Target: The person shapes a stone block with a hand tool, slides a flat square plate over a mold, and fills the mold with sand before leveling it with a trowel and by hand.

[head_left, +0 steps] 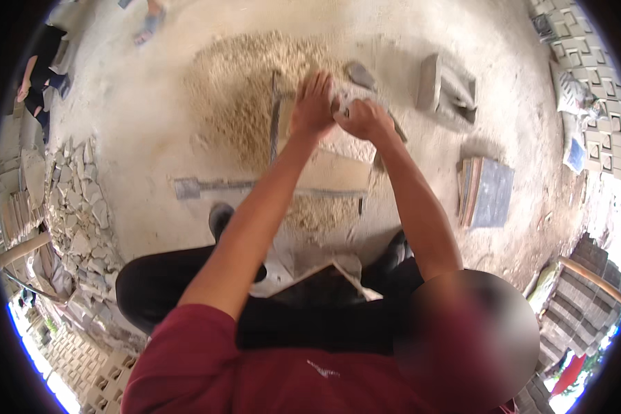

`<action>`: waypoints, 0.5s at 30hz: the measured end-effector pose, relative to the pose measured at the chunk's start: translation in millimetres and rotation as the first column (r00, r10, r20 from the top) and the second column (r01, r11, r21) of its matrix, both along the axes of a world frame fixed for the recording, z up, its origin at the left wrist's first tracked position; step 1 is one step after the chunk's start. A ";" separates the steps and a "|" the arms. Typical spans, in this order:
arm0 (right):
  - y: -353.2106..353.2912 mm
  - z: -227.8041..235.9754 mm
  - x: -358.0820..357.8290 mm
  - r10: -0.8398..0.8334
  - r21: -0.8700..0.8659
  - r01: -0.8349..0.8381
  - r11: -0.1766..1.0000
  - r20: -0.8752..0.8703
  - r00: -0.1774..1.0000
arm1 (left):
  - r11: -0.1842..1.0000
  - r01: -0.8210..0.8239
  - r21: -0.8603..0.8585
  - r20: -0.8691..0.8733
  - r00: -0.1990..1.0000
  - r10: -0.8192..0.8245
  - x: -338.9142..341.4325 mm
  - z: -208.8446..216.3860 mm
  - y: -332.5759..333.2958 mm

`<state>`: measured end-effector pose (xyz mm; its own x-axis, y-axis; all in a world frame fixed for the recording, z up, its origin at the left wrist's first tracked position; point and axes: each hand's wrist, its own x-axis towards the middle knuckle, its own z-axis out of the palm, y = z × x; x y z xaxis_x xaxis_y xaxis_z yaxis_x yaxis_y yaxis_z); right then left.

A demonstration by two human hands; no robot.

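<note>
My left hand [314,107] lies with its fingers stretched out and pressing at the far left part of a pale, whitish slab [348,146]. Close against it on the right, my right hand [366,119] is closed into a fist at the slab's far side; what it grips, if anything, is hidden. Under the slab is a flat tan board [334,171]. A grey metal bar with a wide flat end [186,188] runs along the board's near edge. Sand [238,76] is heaped to the left and beyond, with a smaller patch of sand [321,210] nearer me.
A grey stone-like lump [360,74] lies just past my hands. At right are a grey box-shaped mould [431,83] and a stack of flat slabs [490,193]. Broken pieces [79,200] pile up at left. Another person [41,72] sits far left; blocks [586,41] are stacked far right.
</note>
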<state>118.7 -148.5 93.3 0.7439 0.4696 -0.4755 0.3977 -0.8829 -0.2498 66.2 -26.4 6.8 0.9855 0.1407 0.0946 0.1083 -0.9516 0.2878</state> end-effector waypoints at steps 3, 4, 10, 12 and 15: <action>6.8 5.8 -14.7 -0.020 -0.040 0.016 0.999 -0.102 0.995 | 0.999 -0.033 -0.008 0.042 0.999 0.033 -17.7 -2.1 9.3; 4.5 3.8 -27.1 0.015 -0.022 -0.017 1.000 -0.066 0.998 | 0.996 -0.092 -0.004 0.091 0.992 0.092 -40.6 -6.2 3.3; -1.4 9.2 -88.6 0.085 0.032 -0.083 0.996 -0.049 0.995 | 0.992 -0.120 -0.041 0.090 0.988 0.123 -103.8 5.2 -3.8; 4.9 9.8 -107.3 0.120 0.017 -0.119 0.993 -0.121 0.985 | 0.989 -0.141 -0.045 0.039 0.989 0.143 -141.4 -2.3 -2.7; -7.7 -15.8 -150.5 0.200 0.039 -0.196 0.980 -0.137 0.970 | 0.988 -0.151 -0.011 -0.012 0.988 0.151 -180.8 -14.7 -10.3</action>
